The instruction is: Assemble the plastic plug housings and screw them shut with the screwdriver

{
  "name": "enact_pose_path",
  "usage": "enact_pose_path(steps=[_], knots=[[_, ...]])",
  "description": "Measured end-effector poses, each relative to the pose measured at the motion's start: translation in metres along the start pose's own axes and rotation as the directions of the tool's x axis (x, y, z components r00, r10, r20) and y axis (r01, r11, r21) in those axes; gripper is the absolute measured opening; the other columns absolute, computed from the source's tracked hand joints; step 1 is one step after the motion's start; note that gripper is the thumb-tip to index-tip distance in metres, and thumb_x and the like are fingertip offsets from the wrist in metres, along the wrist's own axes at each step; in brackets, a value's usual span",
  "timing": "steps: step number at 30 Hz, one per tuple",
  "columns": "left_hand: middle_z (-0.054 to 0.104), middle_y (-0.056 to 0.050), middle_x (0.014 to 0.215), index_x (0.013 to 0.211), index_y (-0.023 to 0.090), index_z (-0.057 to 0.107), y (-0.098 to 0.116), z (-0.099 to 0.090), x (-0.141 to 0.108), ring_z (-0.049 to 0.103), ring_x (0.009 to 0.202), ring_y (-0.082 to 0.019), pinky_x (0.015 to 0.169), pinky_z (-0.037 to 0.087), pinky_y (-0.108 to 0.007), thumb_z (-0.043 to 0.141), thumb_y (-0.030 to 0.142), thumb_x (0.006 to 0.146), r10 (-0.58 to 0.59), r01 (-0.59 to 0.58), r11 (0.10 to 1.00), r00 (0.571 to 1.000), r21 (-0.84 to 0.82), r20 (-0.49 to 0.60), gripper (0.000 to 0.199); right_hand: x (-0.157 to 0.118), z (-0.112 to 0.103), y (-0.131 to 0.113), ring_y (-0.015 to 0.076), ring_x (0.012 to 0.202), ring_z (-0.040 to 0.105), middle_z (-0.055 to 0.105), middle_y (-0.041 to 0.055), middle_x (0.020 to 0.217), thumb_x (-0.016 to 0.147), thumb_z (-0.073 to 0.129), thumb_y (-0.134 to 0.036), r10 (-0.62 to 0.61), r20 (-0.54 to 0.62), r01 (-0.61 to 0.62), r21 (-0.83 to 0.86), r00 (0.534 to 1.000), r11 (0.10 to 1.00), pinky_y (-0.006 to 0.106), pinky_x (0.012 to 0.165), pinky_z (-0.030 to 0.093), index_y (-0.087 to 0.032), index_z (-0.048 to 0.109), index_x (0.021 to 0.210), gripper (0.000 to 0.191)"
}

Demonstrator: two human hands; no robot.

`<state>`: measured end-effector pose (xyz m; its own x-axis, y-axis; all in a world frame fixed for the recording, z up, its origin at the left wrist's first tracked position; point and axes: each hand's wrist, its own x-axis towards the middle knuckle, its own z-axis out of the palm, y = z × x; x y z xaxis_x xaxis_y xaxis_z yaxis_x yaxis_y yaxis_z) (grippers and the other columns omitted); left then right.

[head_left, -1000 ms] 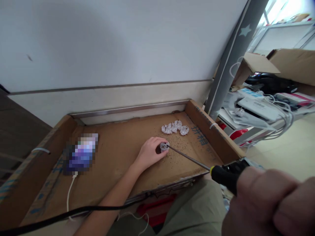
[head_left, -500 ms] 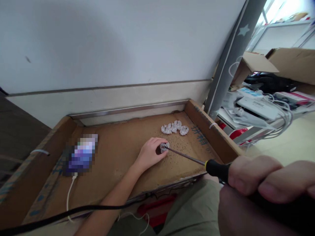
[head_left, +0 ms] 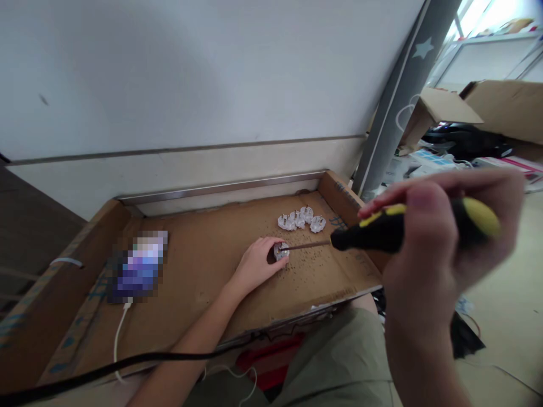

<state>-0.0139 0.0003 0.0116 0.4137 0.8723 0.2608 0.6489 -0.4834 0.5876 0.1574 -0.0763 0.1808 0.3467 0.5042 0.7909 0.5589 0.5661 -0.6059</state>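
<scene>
Cardboard tray: left hand pins plug (right hand grips screwdriver).

both arms were bare, with no sleeves, rings, watch or gloves to be seen on the left hand or the right hand; below the hands, the lap wore olive-green cloth, loose and faintly creased, filling the lower edge of the view
</scene>
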Motion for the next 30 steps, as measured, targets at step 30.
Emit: enact_pose_path(steps=[30], knots=[[0.064, -0.002, 0.100, 0.105, 0.023, 0.060, 0.000, 0.001, -0.001, 0.056, 0.095, -0.019, 0.088, 0.045, -0.035, 0.060, 0.030, 0.080, 0.023, -0.024, 0.999, 1.000, -0.029, -0.009, 0.026, 0.132, 0.057, -0.037, 0.0067, 0.041, 0.043, 0.056, -0.0059, 0.061, 0.075, 0.052, -0.056, 0.019, 0.942, 0.772, -0.285, 0.334, 0.568, 0.029, 0.056, 0.038, -0.030, 0.067, 0.086, 0.032]])
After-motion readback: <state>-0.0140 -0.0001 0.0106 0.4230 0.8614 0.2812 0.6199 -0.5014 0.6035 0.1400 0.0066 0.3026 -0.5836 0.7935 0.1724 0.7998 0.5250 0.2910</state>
